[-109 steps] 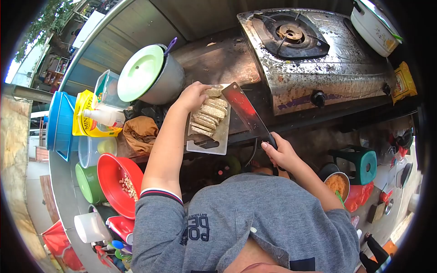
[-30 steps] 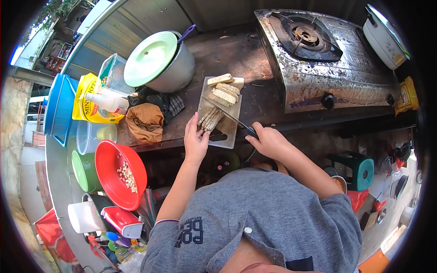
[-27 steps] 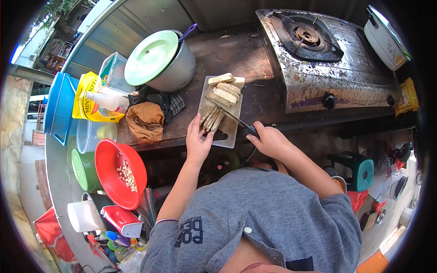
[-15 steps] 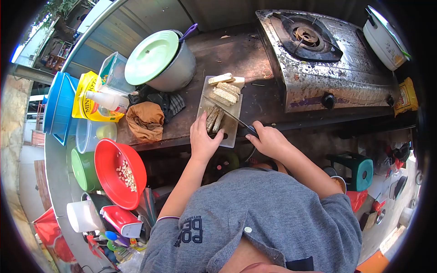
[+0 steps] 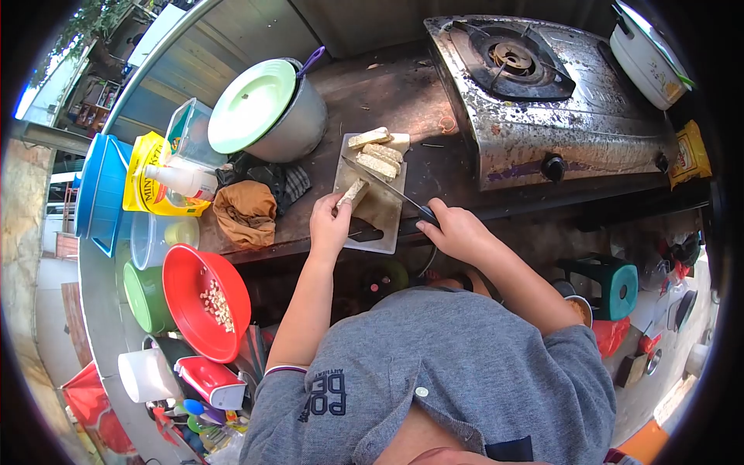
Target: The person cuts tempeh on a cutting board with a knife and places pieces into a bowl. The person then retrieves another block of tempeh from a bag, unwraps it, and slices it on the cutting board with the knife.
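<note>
My left hand (image 5: 331, 223) pinches tempeh-like strips (image 5: 353, 194) over the left side of a pale cutting board (image 5: 380, 218). In my right hand (image 5: 457, 231) is the dark handle of a knife (image 5: 393, 189), whose blade slants up and left across the board. Several pale tempeh-like pieces (image 5: 380, 161) lie piled at the far end of the board, just beyond the blade. The board's handle hole shows near its front edge.
A pot (image 5: 298, 124) with a green lid and a brown cloth (image 5: 245, 213) sit left of the board. Right of it stands a gas stove (image 5: 573, 139). A red basin (image 5: 194, 310) holding small pale pieces is at the lower left, beside a green container (image 5: 146, 298).
My left hand has drawn back slightly to the left and now holds the strips, which were lying on the board between its fingers. The knife stays at nearly the same place.
</note>
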Motion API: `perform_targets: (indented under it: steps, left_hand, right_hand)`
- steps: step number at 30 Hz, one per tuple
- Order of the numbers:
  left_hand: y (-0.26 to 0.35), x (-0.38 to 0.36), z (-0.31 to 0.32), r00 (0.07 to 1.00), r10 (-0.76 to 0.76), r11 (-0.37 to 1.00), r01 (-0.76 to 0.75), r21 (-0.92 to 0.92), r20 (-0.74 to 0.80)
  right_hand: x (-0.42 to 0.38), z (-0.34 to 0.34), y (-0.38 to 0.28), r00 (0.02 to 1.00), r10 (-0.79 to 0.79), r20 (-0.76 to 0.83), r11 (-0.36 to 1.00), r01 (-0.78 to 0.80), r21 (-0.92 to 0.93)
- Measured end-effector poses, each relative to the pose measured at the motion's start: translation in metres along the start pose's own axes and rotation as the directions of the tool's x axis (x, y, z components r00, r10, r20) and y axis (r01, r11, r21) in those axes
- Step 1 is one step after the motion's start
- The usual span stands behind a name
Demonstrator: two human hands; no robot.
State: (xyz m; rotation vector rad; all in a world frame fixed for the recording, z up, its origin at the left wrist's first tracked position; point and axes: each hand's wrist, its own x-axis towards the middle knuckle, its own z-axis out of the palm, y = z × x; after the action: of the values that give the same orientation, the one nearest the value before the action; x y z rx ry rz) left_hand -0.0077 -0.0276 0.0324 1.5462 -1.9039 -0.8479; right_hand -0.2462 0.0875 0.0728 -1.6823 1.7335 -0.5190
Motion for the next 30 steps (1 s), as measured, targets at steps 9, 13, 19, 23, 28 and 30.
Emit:
perform_targets:
  steps: [9,13,19,23,28,30]
  left_hand:
    - [-0.009,-0.009,0.002,0.986,0.166,0.986,-0.166,0.023,-0.005]
    - [0.001,-0.013,0.004,0.982,0.190,0.971,-0.186,0.149,-0.016]
    - [0.013,-0.018,-0.006,0.990,0.093,0.977,-0.111,0.180,0.105]
    - [-0.012,-0.019,-0.005,0.988,0.052,0.879,0.024,-0.476,0.145]
    - [-0.021,-0.021,-0.008,0.990,0.017,0.879,0.050,-0.474,0.137]
    - [-0.019,-0.020,-0.006,0.992,0.006,0.874,0.055,-0.483,0.124]
  right_hand:
    - [0.010,0.002,-0.008,0.999,0.010,0.051,0.998,-0.007,-0.059]
    - [0.012,-0.001,-0.009,0.997,-0.002,0.073,0.996,0.008,-0.084]
    - [0.014,-0.006,-0.007,0.997,-0.004,0.071,0.996,0.010,-0.089]
    - [0.015,-0.001,0.001,0.999,-0.026,0.044,0.998,0.028,-0.054]
    - [0.016,-0.002,0.000,0.998,-0.047,0.037,0.997,0.049,-0.056]
    - [0.016,-0.002,-0.001,0.998,-0.049,0.040,0.997,0.051,-0.057]
